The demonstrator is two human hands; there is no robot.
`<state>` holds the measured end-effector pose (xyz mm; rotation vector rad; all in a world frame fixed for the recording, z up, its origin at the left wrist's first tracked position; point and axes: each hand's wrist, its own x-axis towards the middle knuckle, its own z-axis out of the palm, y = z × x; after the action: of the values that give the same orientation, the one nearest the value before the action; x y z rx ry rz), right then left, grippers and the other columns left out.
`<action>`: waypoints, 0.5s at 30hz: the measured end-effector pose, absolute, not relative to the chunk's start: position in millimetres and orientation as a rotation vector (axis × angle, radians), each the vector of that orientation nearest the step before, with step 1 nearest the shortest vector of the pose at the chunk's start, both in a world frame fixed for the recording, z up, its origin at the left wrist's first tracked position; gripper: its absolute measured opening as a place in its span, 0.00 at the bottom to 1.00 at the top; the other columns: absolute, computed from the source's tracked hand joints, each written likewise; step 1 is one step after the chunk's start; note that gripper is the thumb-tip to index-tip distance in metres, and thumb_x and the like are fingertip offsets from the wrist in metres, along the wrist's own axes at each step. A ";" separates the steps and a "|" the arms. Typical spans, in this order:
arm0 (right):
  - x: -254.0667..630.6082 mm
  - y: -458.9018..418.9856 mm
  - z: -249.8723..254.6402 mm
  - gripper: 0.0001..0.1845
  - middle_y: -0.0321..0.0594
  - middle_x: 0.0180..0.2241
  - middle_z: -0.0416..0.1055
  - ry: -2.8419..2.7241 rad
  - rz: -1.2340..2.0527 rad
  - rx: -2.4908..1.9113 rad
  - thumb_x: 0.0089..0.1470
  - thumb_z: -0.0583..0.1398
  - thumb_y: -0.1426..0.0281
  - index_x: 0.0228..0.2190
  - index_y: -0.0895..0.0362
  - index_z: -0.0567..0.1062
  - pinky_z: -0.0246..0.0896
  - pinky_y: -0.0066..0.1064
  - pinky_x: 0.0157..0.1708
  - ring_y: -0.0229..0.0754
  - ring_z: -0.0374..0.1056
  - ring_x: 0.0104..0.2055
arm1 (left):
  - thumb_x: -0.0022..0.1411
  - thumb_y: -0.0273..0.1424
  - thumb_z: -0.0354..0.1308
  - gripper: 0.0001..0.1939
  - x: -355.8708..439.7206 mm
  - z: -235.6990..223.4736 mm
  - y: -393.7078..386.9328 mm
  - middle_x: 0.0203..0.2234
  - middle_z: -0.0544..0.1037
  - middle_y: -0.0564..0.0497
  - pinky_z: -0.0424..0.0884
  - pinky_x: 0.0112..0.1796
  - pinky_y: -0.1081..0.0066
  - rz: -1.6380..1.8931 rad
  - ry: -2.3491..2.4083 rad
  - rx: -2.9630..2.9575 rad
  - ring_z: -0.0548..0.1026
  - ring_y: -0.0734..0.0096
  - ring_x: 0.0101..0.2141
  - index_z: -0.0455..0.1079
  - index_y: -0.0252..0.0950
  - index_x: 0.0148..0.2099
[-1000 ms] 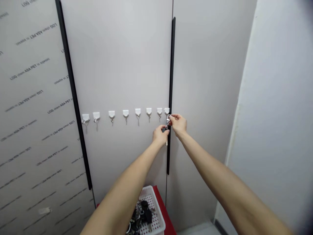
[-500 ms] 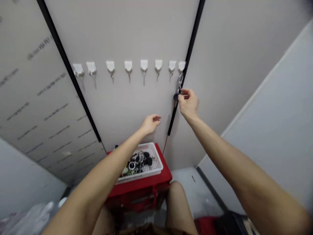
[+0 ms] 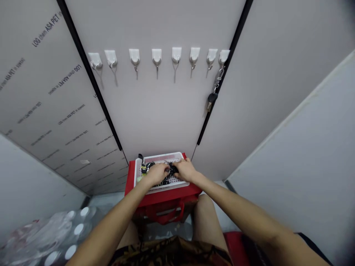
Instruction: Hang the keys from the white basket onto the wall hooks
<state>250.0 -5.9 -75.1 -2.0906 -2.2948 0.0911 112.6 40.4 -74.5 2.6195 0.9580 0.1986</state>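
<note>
Both hands are down in a white plastic basket of keys and key rings. My left hand has its fingers curled at a metal key ring. Close beside it, my right hand has fingers closed around a black-headed key; the fingertips partly cover it. More dark keys and a black strap with lettering lie in the basket. A black-headed key on a chain hangs from the rightmost hook, apart from both hands.
Several white adhesive hooks run in a row across the pale panel. The basket stands on a red bag between the knees. Wrapped bottles are at lower left. A red and dark object lies at lower right.
My right hand has let go of the hanging key and come down into the basket. My left hand has also dropped into the basket. The view has tilted lower.
</note>
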 end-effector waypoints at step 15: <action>261.7 -10.3 -33.9 0.05 0.32 0.18 0.62 -1.275 0.969 -1.327 0.35 0.50 0.73 0.21 0.60 0.63 0.53 0.23 0.24 0.29 0.57 0.20 | 0.43 0.23 0.48 0.15 135.7 -55.3 34.7 0.30 0.71 0.49 0.60 0.32 0.76 0.672 0.702 1.620 0.66 0.76 0.30 0.62 0.31 0.38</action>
<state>261.7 -10.3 -33.9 -1.3270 -1.2753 0.9687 135.7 34.7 -55.3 1.6204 0.7024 0.6723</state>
